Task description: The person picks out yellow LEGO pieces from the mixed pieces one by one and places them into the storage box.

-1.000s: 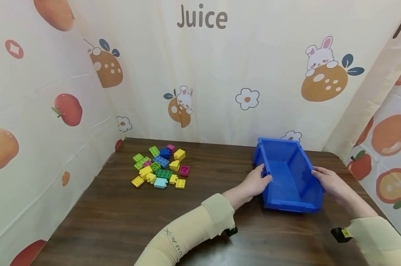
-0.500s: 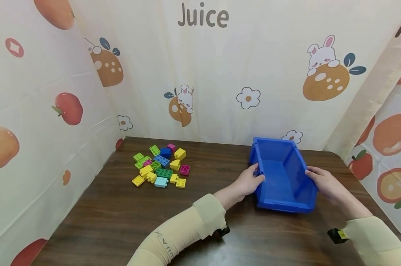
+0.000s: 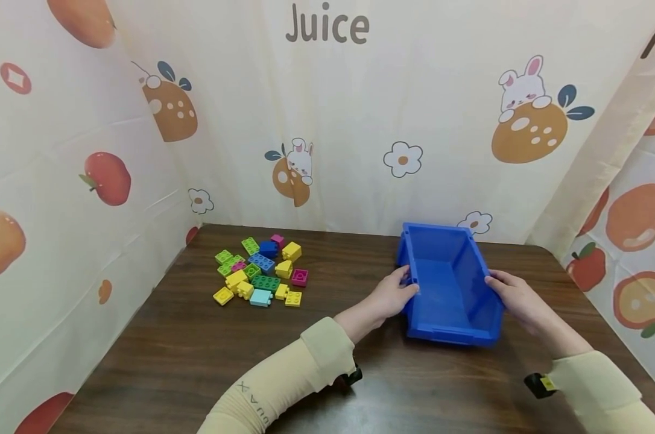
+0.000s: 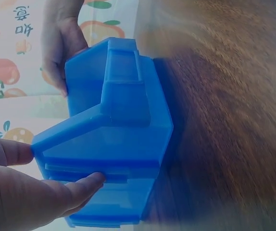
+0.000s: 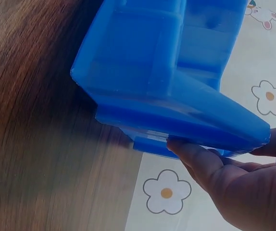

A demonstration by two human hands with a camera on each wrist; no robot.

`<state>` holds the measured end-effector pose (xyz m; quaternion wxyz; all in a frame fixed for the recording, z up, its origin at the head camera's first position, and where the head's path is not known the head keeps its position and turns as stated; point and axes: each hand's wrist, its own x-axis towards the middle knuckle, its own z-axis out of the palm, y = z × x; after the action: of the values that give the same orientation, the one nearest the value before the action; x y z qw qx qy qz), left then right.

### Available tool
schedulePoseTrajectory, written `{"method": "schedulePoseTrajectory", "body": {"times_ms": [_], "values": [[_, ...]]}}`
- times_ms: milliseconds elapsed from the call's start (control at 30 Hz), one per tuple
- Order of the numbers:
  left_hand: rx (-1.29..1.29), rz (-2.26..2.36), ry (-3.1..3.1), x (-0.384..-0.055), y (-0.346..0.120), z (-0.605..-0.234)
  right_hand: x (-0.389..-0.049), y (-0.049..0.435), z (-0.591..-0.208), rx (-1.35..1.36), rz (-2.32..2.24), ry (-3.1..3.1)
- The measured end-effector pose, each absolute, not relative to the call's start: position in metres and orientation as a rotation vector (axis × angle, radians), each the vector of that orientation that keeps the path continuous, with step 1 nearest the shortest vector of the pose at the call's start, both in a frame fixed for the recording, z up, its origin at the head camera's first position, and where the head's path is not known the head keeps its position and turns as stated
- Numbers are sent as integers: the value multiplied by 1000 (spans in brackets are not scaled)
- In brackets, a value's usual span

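Note:
An open-topped blue plastic bin [image 3: 441,289] with nothing inside is held between both hands, right of the table's middle. My left hand [image 3: 391,293] pinches its left side wall, thumb on the rim and fingers against the outer face, as the left wrist view shows on the bin [image 4: 123,139]. On the opposite wall, my right hand [image 3: 520,298] grips the rim; in the right wrist view its fingers [image 5: 195,156] press the outer side under the edge. Whether the bin's base touches the table is hard to tell.
Several toy building bricks [image 3: 265,282] in yellow, green, blue and pink lie loosely grouped on the left of the dark wooden table [image 3: 197,361]. A printed curtain [image 3: 349,120] hangs along the table's back and sides.
Both hands have moved the blue bin steadily leftward across the table, keeping the same hold. The bricks have stayed in place.

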<state>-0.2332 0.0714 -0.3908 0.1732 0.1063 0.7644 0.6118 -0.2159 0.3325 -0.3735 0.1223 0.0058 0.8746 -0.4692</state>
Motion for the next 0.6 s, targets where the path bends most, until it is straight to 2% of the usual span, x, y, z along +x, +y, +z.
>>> {"method": "schedulePoseTrajectory", "body": {"times_ms": [600], "values": [[378,1672,2244,-234,44,-397,-213,312,-372,-29,-1299,2581]]}}
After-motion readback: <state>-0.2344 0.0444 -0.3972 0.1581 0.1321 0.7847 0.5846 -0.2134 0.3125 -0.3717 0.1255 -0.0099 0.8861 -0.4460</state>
